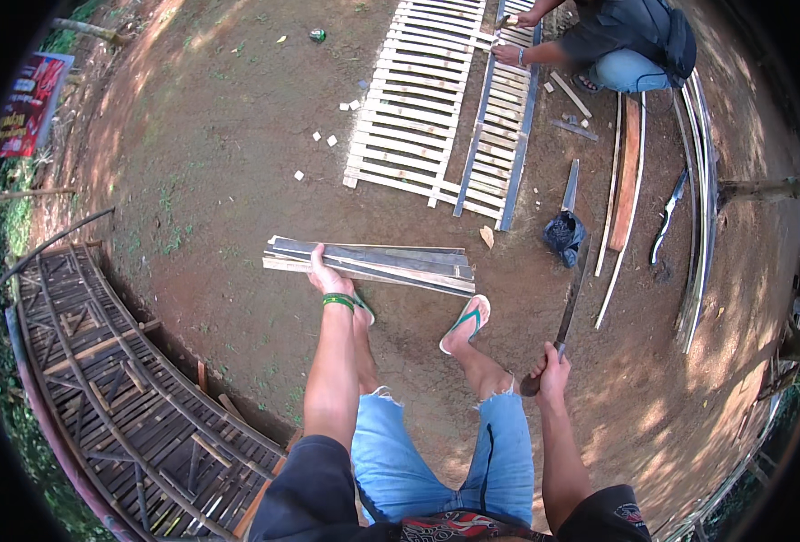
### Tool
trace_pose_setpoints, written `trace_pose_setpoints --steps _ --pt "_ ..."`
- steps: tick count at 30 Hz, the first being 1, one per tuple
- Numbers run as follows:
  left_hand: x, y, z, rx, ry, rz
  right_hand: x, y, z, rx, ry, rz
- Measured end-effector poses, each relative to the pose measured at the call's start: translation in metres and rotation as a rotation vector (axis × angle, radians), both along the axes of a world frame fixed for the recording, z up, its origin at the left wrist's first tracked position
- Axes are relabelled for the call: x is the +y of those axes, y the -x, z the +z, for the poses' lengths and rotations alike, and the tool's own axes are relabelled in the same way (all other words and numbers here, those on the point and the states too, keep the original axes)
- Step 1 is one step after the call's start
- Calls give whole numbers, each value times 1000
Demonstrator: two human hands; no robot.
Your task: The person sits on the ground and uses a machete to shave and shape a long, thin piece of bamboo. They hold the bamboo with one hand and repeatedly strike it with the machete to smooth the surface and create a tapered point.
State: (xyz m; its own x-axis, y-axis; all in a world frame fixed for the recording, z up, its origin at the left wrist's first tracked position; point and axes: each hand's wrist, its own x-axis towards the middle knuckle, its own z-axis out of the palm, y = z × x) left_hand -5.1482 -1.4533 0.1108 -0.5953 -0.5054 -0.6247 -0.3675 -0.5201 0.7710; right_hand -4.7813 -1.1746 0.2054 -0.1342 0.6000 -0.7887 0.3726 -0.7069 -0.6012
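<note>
Left hand (321, 274) is curled round some thin slats (400, 262), right hand (552, 369) closed on a machete (575, 298); tbh, keep it well clear of that right flip-flop (470, 318).

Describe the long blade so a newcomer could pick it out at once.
Start at the blue jeans, bottom centre, then go right to the right hand. The long dark blade rises from it, ending just right of the black bag. Unlike that bag on the ground, it is gripped.
</note>
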Motion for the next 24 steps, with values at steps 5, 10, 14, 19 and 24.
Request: trace_pose_setpoints --steps 5,10,14,19,24 --pt "7 89 -132 -93 -3 -93 -51 78 -85 19 32 -129" --pt "1 121 -250 -126 -62 -134 -110 124 -136 -66 3 -270" --pt "3 132 -296 -180 -72 -222 -134 142 -143 -67 42 -330" --pt "0 139 -318 -229 -89 -227 -138 167 -144 -62 66 -378" --pt "8 139 -326 -251 -79 -202 -138 169 -149 -76 49 -352"
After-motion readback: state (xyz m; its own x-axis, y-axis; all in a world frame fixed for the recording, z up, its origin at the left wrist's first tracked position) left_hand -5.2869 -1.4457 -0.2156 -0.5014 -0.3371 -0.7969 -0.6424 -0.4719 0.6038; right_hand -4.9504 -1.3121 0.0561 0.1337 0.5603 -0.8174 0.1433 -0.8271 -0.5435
